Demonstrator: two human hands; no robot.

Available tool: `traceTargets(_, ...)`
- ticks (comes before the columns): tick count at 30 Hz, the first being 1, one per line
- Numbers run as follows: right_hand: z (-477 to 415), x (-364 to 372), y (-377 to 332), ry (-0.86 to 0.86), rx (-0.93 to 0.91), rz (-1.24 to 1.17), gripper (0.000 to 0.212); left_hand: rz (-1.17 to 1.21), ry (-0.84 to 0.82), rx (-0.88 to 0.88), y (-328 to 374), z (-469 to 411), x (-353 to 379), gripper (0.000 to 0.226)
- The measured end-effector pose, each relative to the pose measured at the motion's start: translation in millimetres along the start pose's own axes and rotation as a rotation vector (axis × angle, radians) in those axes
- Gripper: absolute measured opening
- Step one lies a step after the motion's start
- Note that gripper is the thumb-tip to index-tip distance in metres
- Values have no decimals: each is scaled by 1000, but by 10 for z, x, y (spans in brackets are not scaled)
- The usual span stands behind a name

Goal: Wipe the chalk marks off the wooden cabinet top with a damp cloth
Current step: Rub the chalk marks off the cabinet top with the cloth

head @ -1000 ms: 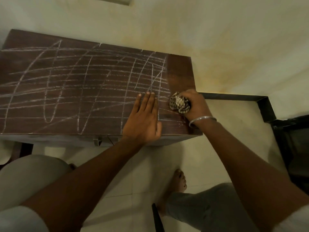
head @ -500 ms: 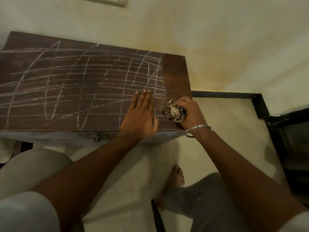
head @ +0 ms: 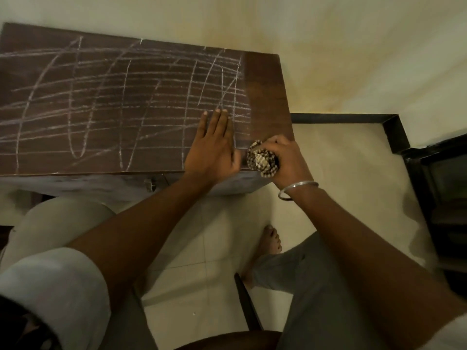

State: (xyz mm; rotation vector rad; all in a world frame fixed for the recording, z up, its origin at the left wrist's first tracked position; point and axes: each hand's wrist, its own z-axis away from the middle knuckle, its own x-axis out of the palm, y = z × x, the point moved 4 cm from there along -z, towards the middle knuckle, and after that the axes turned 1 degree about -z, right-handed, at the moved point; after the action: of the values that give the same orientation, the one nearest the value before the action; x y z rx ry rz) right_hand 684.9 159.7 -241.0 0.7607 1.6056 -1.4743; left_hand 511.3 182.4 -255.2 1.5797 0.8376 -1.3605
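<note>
My right hand (head: 285, 160) squeezes the balled cloth (head: 262, 160) at the near right corner of the cabinet top (head: 265, 84). My left hand (head: 214, 147) lies flat and open beside it. Only the right end looks clean, so I think I rub left next, over the chalk marks (head: 126, 102).

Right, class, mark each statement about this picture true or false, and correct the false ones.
1. The right hand grips a bunched cloth at the top's near right corner. True.
2. The left hand holds chalk. False: it lies flat on the top, holding nothing.
3. Chalk marks cross most of the top. True.
4. The top's right end is the most heavily marked. False: that strip is bare.
5. The bangle is on the left wrist. False: it is on the right wrist.
</note>
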Motion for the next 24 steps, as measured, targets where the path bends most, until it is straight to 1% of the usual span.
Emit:
traceTargets(2, 24, -6, -9, -14, 1, 25, 35, 6, 3, -1, -4, 8, 4, 81)
traceTargets(6, -212, -45, -183, 39, 50, 65, 30, 24, 11, 7, -31, 16, 9, 80)
traceTargets(8, -278, -53, -259, 53, 82, 80, 31, 34, 17, 25, -48, 31, -12, 79)
traceTargets(11, -152, -30, -336, -8, 83, 135, 43, 5, 17, 62, -138, 89, -53, 77)
traceTargets(14, 85, 37, -447, -95, 56, 210, 55, -43, 18, 43, -310, 170, -75, 74)
traceTargets(16, 146, 44, -496, -89, 54, 266, 67, -62, 20, 21, -358, 195, -76, 74)
traceTargets(19, 103, 51, -481, -89, 82, 261, 75, -55, 35, 29, -327, 189, -70, 73)
traceTargets(20, 88, 56, -472, -85, 98, 232, 72, -44, 40, 28, -324, 185, -75, 73)
traceTargets(24, 20, 88, -441, 29, 122, 94, 44, -32, 65, 21, -337, 181, -78, 71)
